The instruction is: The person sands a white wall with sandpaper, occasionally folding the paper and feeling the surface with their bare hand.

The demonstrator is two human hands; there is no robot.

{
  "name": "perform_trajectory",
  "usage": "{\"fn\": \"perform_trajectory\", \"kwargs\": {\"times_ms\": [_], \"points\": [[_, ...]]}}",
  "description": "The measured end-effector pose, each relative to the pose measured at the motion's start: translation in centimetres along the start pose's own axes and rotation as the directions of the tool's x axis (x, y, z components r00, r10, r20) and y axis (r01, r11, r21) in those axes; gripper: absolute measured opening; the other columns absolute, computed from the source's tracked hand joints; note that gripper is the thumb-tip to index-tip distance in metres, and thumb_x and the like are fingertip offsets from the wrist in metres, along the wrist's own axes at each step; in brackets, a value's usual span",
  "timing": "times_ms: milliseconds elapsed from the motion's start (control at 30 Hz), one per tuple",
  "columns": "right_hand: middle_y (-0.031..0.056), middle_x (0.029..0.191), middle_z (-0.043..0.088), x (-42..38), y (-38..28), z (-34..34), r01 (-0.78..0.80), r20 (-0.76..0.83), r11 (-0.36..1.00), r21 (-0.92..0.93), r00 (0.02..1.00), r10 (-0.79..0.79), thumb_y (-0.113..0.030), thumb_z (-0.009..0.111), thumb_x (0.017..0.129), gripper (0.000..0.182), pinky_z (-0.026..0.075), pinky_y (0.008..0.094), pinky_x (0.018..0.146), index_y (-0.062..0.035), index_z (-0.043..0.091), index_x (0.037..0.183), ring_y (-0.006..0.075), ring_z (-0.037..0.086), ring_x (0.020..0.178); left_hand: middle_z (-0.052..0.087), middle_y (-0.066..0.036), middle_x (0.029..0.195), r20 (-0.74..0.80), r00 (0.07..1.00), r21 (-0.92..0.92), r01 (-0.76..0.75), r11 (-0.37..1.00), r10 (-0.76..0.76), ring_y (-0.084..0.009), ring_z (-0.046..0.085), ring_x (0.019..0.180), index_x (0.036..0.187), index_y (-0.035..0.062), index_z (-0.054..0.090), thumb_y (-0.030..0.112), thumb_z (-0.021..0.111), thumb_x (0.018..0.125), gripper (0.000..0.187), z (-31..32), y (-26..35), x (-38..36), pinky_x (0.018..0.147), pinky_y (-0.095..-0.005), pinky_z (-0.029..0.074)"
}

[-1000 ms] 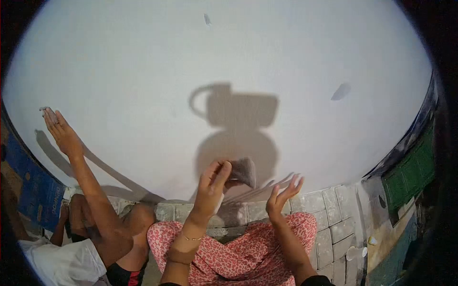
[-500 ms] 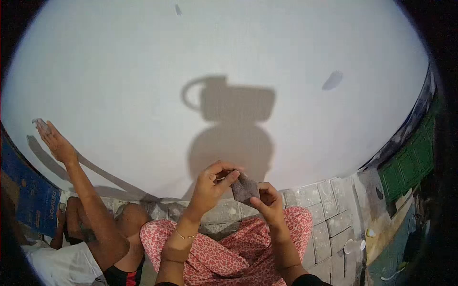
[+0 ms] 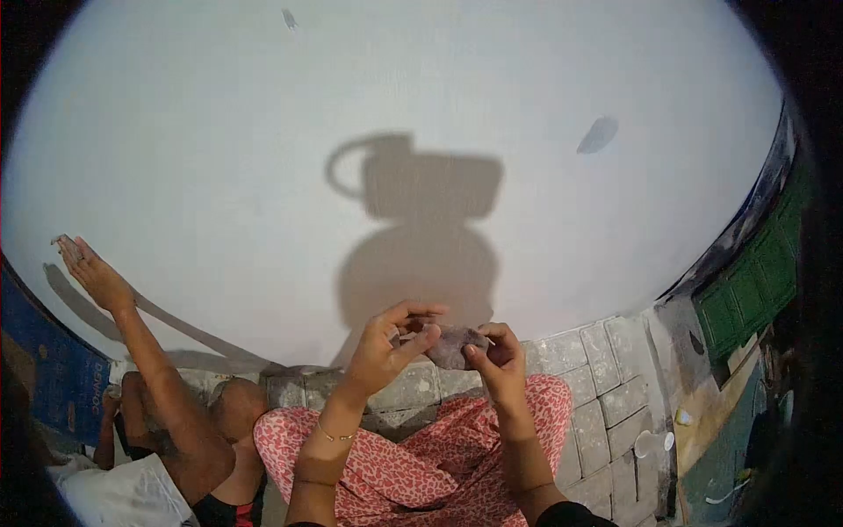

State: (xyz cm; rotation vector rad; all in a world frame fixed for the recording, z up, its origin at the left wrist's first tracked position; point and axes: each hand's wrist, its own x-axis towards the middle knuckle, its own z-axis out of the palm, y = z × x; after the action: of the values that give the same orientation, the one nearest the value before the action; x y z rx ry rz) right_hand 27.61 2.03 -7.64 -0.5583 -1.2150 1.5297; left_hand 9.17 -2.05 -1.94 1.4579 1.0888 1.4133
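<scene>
Between my two hands is a small grey piece of what looks like sandpaper or cloth (image 3: 453,348), held above my lap in front of the white wall (image 3: 562,237). My left hand (image 3: 391,345) pinches its left edge between thumb and fingers, with the index finger stretched out over it. My right hand (image 3: 502,358) grips its right edge, thumb on the near face. The piece looks bent, and its far side is partly hidden by my fingers.
At the left, a person's hand (image 3: 98,279) presses a greyish piece to the wall. Grey paving blocks (image 3: 615,404), a white cup (image 3: 646,444), a green panel (image 3: 751,294) and a blue box (image 3: 57,360) lie around. Grey patches (image 3: 598,134) mark the wall.
The grey piece has tilted and looks flatter between my hands. My right hand has risen slightly with it. The other person's hand sits a little lower in view.
</scene>
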Motion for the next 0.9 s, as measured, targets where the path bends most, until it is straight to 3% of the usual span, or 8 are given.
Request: {"fn": "perform_trajectory", "kwargs": {"times_ms": [133, 200, 267, 433, 500, 633, 700, 900], "points": [[0.0067, 0.097, 0.059, 0.0, -0.2, -0.4, -0.088, 0.011, 0.995, -0.050, 0.996, 0.089, 0.001, 0.064, 0.083, 0.021, 0.050, 0.0260, 0.072, -0.0010, 0.055, 0.102, 0.0126, 0.058, 0.089, 0.063, -0.003, 0.085, -0.052, 0.998, -0.028, 0.037, 0.999, -0.038, -0.0085, 0.056, 0.077, 0.113, 0.0040, 0.060, 0.017, 0.065, 0.086, 0.030, 0.2, 0.6, -0.1, 0.070, -0.0218, 0.045], [0.0028, 0.088, 0.059, 0.2, -0.3, 0.1, -0.038, -0.031, 0.998, -0.050, 0.999, 0.036, 0.000, 0.066, 0.082, 0.021, 0.051, 0.0263, 0.067, -0.0036, 0.054, 0.098, 0.0102, 0.058, 0.078, 0.063, -0.003, 0.085, -0.076, 0.997, -0.013, 0.030, 0.999, -0.031, -0.0087, 0.057, 0.078, 0.114, 0.0043, 0.059, 0.014, 0.066, 0.085, 0.031, 0.2, 0.6, 0.0, 0.070, -0.0215, 0.045], [0.0027, 0.089, 0.058, 0.2, -0.7, 0.4, -0.061, -0.044, 0.998, -0.031, 0.997, 0.060, 0.000, 0.067, 0.081, 0.021, 0.050, 0.0260, 0.068, -0.0036, 0.054, 0.097, 0.0101, 0.057, 0.079, 0.067, -0.005, 0.090, -0.107, 0.994, -0.011, -0.008, 1.000, 0.007, -0.0076, 0.060, 0.078, 0.120, 0.0019, 0.055, 0.006, 0.065, 0.084, 0.037, 0.4, 0.6, 0.0, 0.068, -0.0218, 0.050], [0.0034, 0.093, 0.057, -0.1, -0.9, 0.1, -0.055, -0.001, 0.995, -0.084, 0.998, 0.055, 0.001, 0.067, 0.079, 0.021, 0.047, 0.0269, 0.076, -0.0043, 0.053, 0.094, 0.0121, 0.056, 0.087, 0.069, -0.008, 0.093, -0.129, 0.991, 0.043, -0.033, 0.999, 0.038, -0.0083, 0.062, 0.082, 0.120, 0.0029, 0.054, 0.003, 0.064, 0.083, 0.039, 0.4, 0.8, 0.0, 0.069, -0.0230, 0.052], [0.0031, 0.097, 0.056, -0.3, -1.0, 0.2, 0.001, 0.037, 0.999, 0.040, 0.999, -0.002, 0.004, 0.065, 0.080, 0.020, 0.047, 0.0267, 0.081, -0.0029, 0.055, 0.095, 0.0115, 0.056, 0.090, 0.069, -0.008, 0.093, -0.144, 0.989, 0.064, -0.019, 0.998, 0.028, -0.0084, 0.063, 0.082, 0.120, 0.0031, 0.054, 0.002, 0.065, 0.083, 0.039, 0.3, 0.8, 0.0, 0.068, -0.0234, 0.052], [0.0037, 0.098, 0.055, -0.4, -0.5, -0.2, -0.019, 0.071, 0.994, 0.106, 0.997, 0.011, 0.004, 0.063, 0.080, 0.018, 0.045, 0.0281, 0.084, -0.0025, 0.055, 0.095, 0.0130, 0.055, 0.094, 0.068, -0.008, 0.093, -0.158, 0.977, 0.133, -0.125, 0.983, 0.145, -0.0085, 0.063, 0.084, 0.117, 0.0048, 0.058, 0.000, 0.064, 0.082, 0.036, 0.4, 0.4, 0.0, 0.062, -0.0206, 0.052], [0.0045, 0.098, 0.055, -0.5, -0.5, 0.0, -0.081, 0.044, 0.953, 0.291, 0.996, 0.072, 0.002, 0.061, 0.082, 0.016, 0.045, 0.0296, 0.085, -0.0018, 0.054, 0.096, 0.0141, 0.054, 0.095, 0.068, -0.008, 0.093, -0.158, 0.970, 0.175, -0.158, 0.972, 0.186, -0.0086, 0.063, 0.084, 0.116, 0.0053, 0.060, -0.001, 0.064, 0.081, 0.036, 0.3, 0.3, 0.0, 0.059, -0.0195, 0.051], [0.0067, 0.098, 0.057, -0.7, 0.1, -0.3, 0.012, -0.007, 0.978, 0.210, 1.000, -0.010, 0.001, 0.060, 0.085, 0.018, 0.048, 0.0284, 0.079, -0.0007, 0.053, 0.101, 0.0151, 0.057, 0.089, 0.066, -0.009, 0.098, -0.147, 0.975, 0.217, -0.135, 0.967, 0.169, -0.0090, 0.063, 0.084, 0.115, 0.0060, 0.061, -0.002, 0.064, 0.081, 0.035, 0.2, -0.1, -0.2, 0.060, -0.0191, 0.052]]}}
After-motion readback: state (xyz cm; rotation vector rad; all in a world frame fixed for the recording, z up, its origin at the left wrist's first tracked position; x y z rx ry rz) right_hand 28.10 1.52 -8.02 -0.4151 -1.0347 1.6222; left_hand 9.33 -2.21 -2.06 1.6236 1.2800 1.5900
